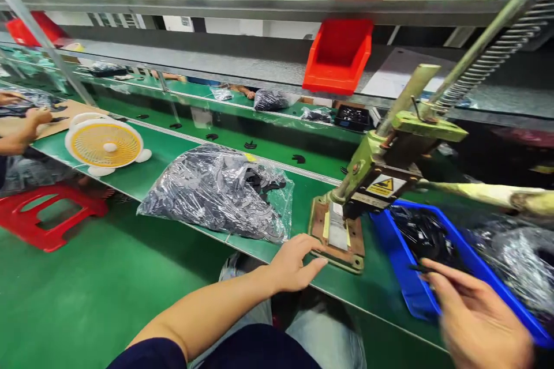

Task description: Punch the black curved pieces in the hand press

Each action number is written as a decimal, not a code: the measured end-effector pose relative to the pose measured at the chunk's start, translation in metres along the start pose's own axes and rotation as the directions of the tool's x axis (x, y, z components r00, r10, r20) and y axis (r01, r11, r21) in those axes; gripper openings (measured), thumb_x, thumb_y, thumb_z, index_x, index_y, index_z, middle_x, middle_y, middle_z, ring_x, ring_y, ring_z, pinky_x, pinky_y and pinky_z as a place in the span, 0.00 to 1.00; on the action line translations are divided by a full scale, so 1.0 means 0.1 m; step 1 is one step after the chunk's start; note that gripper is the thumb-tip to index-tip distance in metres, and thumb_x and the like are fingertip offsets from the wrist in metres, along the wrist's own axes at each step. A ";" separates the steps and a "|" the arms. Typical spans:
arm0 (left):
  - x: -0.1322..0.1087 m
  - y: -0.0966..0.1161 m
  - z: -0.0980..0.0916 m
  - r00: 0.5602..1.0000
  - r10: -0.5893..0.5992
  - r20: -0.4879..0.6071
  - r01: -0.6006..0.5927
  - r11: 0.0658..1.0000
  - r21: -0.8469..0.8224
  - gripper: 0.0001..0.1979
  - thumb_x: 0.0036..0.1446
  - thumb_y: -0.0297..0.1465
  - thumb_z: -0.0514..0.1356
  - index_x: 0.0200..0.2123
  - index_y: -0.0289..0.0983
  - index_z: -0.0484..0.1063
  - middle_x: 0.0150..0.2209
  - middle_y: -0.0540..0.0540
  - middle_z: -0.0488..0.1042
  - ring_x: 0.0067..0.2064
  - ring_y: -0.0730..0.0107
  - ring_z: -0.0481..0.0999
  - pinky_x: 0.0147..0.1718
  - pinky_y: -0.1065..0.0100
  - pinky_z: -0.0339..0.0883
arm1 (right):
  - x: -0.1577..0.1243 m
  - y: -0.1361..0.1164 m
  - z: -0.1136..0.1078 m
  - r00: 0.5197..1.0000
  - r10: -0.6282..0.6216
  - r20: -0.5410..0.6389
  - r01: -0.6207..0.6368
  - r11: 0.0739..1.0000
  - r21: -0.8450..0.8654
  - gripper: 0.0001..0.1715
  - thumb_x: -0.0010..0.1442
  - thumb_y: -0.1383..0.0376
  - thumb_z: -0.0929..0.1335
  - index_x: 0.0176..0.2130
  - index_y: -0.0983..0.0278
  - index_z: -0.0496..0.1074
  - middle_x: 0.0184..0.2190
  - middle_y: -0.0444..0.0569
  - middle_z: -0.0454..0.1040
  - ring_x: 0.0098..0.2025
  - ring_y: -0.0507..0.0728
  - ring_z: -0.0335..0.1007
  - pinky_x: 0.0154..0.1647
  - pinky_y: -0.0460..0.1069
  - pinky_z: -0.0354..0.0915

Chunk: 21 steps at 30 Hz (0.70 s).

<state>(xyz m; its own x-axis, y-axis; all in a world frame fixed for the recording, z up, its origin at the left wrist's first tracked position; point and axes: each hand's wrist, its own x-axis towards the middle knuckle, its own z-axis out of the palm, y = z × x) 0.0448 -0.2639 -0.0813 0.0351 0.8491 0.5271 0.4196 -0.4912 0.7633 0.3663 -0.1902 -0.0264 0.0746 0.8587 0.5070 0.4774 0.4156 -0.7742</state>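
Black part (418, 268) pinched in right hand (480, 312) at blue bin (398, 274), left hand (295, 263) loosely spread beside green press (362, 162)

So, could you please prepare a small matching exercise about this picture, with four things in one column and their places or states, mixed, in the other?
Things:
1. Left hand
2. Right hand
3. Clear plastic bag
4. Red bin

Places or states:
A. Filled with grey parts, lying on the green bench
B. Up at the grey shelf
C. Pinching a small dark piece by the blue bin
D. At the near end of the base of the press

Right pairs: 1-D, 2-C, 3-A, 4-B
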 end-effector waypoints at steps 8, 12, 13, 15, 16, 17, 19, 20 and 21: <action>-0.12 0.58 0.07 0.976 -0.205 0.076 0.217 0.954 -0.207 0.10 0.68 0.36 0.64 0.48 0.39 0.80 0.42 0.44 0.85 0.41 0.65 0.83 0.45 0.63 0.79 | -0.81 -0.72 0.85 0.968 -0.009 0.252 -0.102 0.901 0.421 0.08 0.68 0.57 0.73 0.44 0.58 0.80 0.41 0.51 0.87 0.44 0.58 0.87 0.49 0.56 0.84; -0.21 0.49 -0.02 0.975 -0.217 0.044 0.222 0.957 -0.187 0.11 0.69 0.37 0.65 0.50 0.40 0.81 0.44 0.43 0.85 0.43 0.64 0.83 0.46 0.63 0.78 | -0.88 -0.71 0.92 0.938 0.083 0.335 -0.243 0.848 0.470 0.10 0.68 0.57 0.74 0.46 0.58 0.80 0.43 0.50 0.87 0.45 0.58 0.87 0.51 0.55 0.84; -0.23 0.47 -0.03 0.975 -0.219 0.038 0.223 0.958 -0.183 0.11 0.68 0.37 0.65 0.49 0.40 0.81 0.44 0.44 0.85 0.43 0.64 0.83 0.46 0.63 0.78 | -0.90 -0.70 0.91 0.933 0.098 0.347 -0.266 0.836 0.479 0.09 0.68 0.57 0.74 0.46 0.58 0.80 0.44 0.50 0.88 0.44 0.58 0.87 0.50 0.55 0.84; -0.24 0.46 -0.04 0.965 -0.260 0.026 0.260 0.947 -0.187 0.10 0.67 0.38 0.66 0.46 0.40 0.82 0.42 0.44 0.84 0.41 0.64 0.83 0.45 0.63 0.78 | -0.92 -0.68 0.89 0.925 0.091 0.368 -0.271 0.837 0.474 0.09 0.68 0.58 0.73 0.48 0.57 0.80 0.45 0.50 0.87 0.45 0.58 0.87 0.51 0.55 0.83; -0.24 0.46 -0.04 0.951 -0.306 0.029 0.305 0.929 -0.211 0.11 0.67 0.40 0.66 0.45 0.40 0.82 0.39 0.44 0.84 0.39 0.65 0.83 0.43 0.63 0.78 | -0.92 -0.67 0.88 0.924 0.065 0.376 -0.245 0.856 0.456 0.10 0.69 0.59 0.73 0.49 0.57 0.81 0.47 0.50 0.87 0.47 0.58 0.86 0.53 0.55 0.83; -0.23 0.47 -0.04 0.928 -0.369 0.045 0.368 0.895 -0.254 0.12 0.66 0.42 0.67 0.43 0.39 0.81 0.37 0.45 0.84 0.37 0.65 0.83 0.40 0.63 0.79 | -0.92 -0.66 0.87 0.925 0.025 0.379 -0.199 0.882 0.428 0.10 0.69 0.59 0.73 0.50 0.57 0.81 0.48 0.50 0.87 0.50 0.58 0.86 0.56 0.56 0.82; -0.19 0.49 -0.04 0.859 -0.497 0.125 0.505 0.778 -0.373 0.17 0.65 0.47 0.67 0.41 0.39 0.79 0.32 0.46 0.83 0.32 0.65 0.82 0.35 0.64 0.79 | -0.92 -0.64 0.86 0.921 -0.072 0.383 -0.077 0.930 0.360 0.11 0.70 0.60 0.72 0.50 0.56 0.82 0.49 0.50 0.87 0.53 0.58 0.85 0.59 0.56 0.80; -0.17 0.50 -0.03 0.819 -0.544 0.181 0.564 0.707 -0.426 0.19 0.64 0.49 0.67 0.39 0.38 0.78 0.29 0.47 0.82 0.30 0.66 0.81 0.33 0.64 0.79 | -0.92 -0.63 0.85 0.918 -0.107 0.383 -0.027 0.944 0.328 0.11 0.70 0.61 0.72 0.50 0.56 0.82 0.48 0.49 0.87 0.52 0.58 0.85 0.58 0.56 0.80; -0.15 0.50 -0.03 0.786 -0.573 0.234 0.608 0.643 -0.466 0.21 0.64 0.51 0.67 0.37 0.38 0.77 0.28 0.47 0.81 0.28 0.66 0.81 0.31 0.64 0.78 | -0.93 -0.62 0.85 0.917 -0.123 0.380 0.004 0.954 0.299 0.10 0.70 0.61 0.71 0.50 0.56 0.82 0.47 0.49 0.87 0.50 0.58 0.85 0.56 0.55 0.80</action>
<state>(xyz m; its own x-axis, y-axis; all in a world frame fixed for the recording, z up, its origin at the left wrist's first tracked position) 0.0622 -0.3020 -0.0500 -0.0004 0.9939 -0.1104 -0.1319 0.1094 0.9852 0.2551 -0.2700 -0.0577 -0.3226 0.8503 0.4158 0.1944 0.4895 -0.8501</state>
